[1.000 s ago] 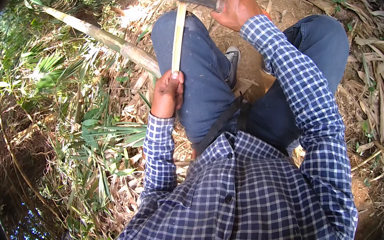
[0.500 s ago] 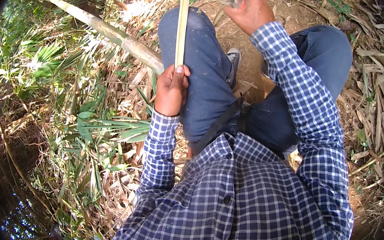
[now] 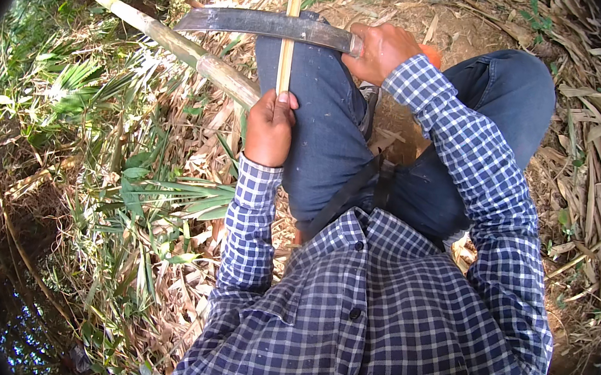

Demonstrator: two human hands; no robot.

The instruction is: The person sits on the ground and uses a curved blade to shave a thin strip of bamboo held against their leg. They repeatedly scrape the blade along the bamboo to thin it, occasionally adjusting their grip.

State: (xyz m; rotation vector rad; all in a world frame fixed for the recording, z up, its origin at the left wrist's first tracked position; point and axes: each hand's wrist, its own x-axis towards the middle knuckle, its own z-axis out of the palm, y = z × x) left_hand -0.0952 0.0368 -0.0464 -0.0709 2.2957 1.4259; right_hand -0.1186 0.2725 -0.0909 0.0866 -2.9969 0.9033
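A narrow, pale bamboo strip point(image 3: 284, 67) stands lengthwise over my left thigh and runs out past the top edge. Its near end is pinched in my left hand point(image 3: 270, 132), thumb on top. My right hand point(image 3: 384, 55) is closed round the orange handle point(image 3: 431, 56) of a machete with a dark, slightly curved blade point(image 3: 241, 22). The blade lies crosswise over the strip, above my left knee, its tip pointing left. Whether the edge bites into the strip, I cannot tell.
A bamboo pole point(image 3: 172, 43) slants from the upper left down to my left leg. Green palm leaves point(image 3: 180, 198) and dry leaf litter cover the ground on the left. More dry leaves point(image 3: 599, 170) lie at the right. My bent knees frame bare soil.
My right hand has come down and slightly left, swinging the machete blade across the strip. My left hand has shifted slightly toward the top with the strip.
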